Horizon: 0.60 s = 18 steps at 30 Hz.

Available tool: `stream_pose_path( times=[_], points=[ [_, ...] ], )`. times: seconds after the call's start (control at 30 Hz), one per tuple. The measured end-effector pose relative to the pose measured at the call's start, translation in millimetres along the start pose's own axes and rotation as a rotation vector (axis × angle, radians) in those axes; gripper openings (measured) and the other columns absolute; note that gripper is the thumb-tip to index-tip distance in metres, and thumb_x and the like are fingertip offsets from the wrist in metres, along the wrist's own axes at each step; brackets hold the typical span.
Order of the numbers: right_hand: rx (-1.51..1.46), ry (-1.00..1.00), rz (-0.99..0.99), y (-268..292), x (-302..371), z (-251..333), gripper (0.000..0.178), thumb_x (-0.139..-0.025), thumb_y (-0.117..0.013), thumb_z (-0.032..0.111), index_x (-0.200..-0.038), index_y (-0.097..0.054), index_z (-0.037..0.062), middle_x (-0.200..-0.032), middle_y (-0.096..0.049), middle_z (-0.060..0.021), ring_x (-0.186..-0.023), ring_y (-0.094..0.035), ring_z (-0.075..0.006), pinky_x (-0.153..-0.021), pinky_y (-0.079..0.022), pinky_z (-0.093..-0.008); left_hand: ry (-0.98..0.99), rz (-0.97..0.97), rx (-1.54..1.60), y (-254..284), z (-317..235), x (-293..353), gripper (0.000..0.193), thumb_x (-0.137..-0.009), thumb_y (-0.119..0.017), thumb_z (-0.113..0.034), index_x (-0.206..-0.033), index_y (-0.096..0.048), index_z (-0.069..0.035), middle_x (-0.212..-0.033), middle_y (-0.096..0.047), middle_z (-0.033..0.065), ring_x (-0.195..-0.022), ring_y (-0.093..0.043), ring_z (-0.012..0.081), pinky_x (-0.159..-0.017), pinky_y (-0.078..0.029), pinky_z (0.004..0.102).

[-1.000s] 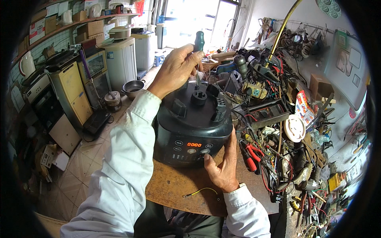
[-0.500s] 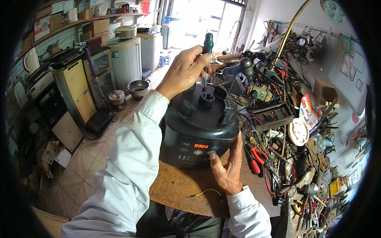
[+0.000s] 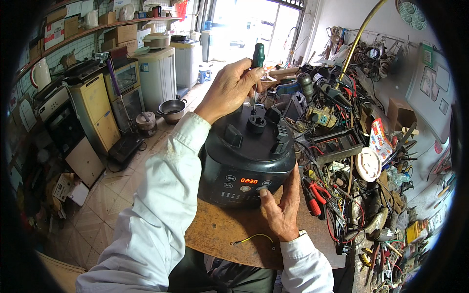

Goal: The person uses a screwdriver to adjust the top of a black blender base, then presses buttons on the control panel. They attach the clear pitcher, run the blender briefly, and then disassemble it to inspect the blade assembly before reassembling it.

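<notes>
A black blender base sits on the wooden tabletop, with a lit red digital display and round touch buttons on its front. My left hand is closed round a screwdriver with a green handle, held upright above the base. The screwdriver's thin shaft points down at the round black drive socket on top; whether the tip touches it I cannot make out. My right hand grips the base's front right corner, the thumb on the panel's right button and the fingers along the side.
A short yellow wire lies on the wooden tabletop. Red-handled pliers, a metal tray and tangled cables crowd the right side. Left, on the tiled floor, stand a pot and cabinets. A brass-coloured lamp arm hangs at upper right.
The red digits on the display have changed. Both hands keep their places on the screwdriver and the blender base; the whole view has shifted slightly.
</notes>
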State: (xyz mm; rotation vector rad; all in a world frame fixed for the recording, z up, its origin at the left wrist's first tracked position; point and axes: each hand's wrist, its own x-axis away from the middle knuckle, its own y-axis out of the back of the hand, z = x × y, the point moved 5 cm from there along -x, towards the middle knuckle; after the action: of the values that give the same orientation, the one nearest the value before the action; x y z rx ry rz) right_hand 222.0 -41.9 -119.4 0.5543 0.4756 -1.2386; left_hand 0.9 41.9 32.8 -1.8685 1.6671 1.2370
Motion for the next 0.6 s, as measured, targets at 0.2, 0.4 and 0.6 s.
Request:
stream_pose_path(
  times=[0.2,0.4,0.6],
  points=[
    [0.037,0.022,-0.013,0.3,0.2,-0.5,0.093,-0.084,-0.074,0.014,-0.160,-0.021,-0.0007,-0.152,-0.040,-0.0180,-0.139,-0.043,-0.0298,-0.119,-0.032,-0.0441,0.011,0.001,-0.003,0.9,-3.7,0.6,0.041,-0.107,-0.056,-0.043,-0.087,-0.055,-0.007,-0.079,-0.067,0.0081,-0.063,-0.060,0.0098,-0.057,-0.051,0.0255],
    [0.016,0.028,-0.020,0.1,0.5,-1.1,0.093,-0.083,-0.072,0.009,-0.160,-0.022,-0.0006,-0.152,-0.040,-0.0172,-0.139,-0.043,-0.0289,-0.119,-0.032,-0.0433,0.003,0.013,0.025,-1.2,-3.5,-0.2,0.041,-0.107,-0.055,-0.042,-0.087,-0.055,-0.006,-0.079,-0.068,0.0085,-0.064,-0.060,0.0101,-0.058,-0.051,0.0259],
    [0.005,0.016,-0.024,0.0,0.2,2.3,0.093,-0.083,-0.073,0.010,-0.160,-0.021,-0.0007,-0.152,-0.041,-0.0175,-0.139,-0.044,-0.0289,-0.119,-0.033,-0.0429,-0.026,0.013,0.019,-0.9,-4.9,-0.6,0.042,-0.107,-0.055,-0.042,-0.086,-0.055,-0.006,-0.079,-0.069,0.0093,-0.064,-0.062,0.0117,-0.058,-0.052,0.0267]
  ],
)
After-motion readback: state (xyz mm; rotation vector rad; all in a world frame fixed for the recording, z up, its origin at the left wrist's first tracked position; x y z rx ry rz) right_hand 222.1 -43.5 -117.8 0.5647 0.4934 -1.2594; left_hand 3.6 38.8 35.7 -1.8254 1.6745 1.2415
